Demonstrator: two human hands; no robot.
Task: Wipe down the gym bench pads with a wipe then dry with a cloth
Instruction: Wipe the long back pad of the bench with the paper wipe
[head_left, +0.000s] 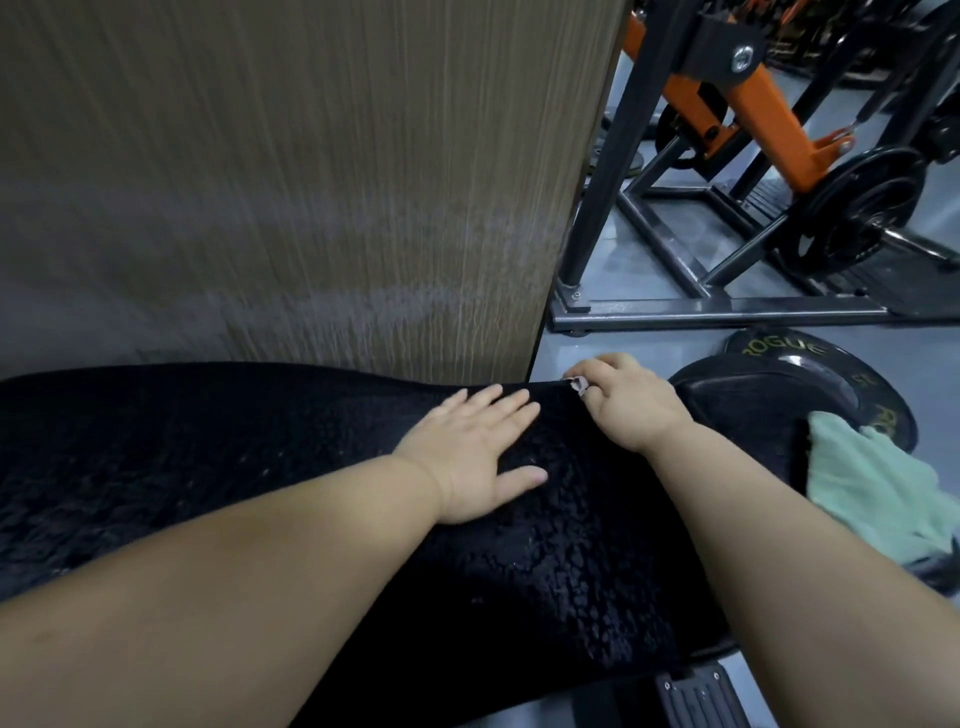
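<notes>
A long black bench pad (208, 467) with a cracked, worn surface runs across the lower part of the head view. My left hand (478, 457) lies flat on the pad, fingers straight and spread. My right hand (628, 400) is at the pad's far end, fingers curled round a small crumpled wipe (578, 385) pressed against the pad's edge. A pale green cloth (872, 483) lies in a heap to the right, draped over a black weight plate.
A wood-grain wall panel (311, 182) stands right behind the pad. Black Rogue weight plates (789, 379) lie on the grey floor at right. Beyond them stands a black and orange machine frame (748, 156) loaded with a plate. A footplate (701, 696) shows below the pad.
</notes>
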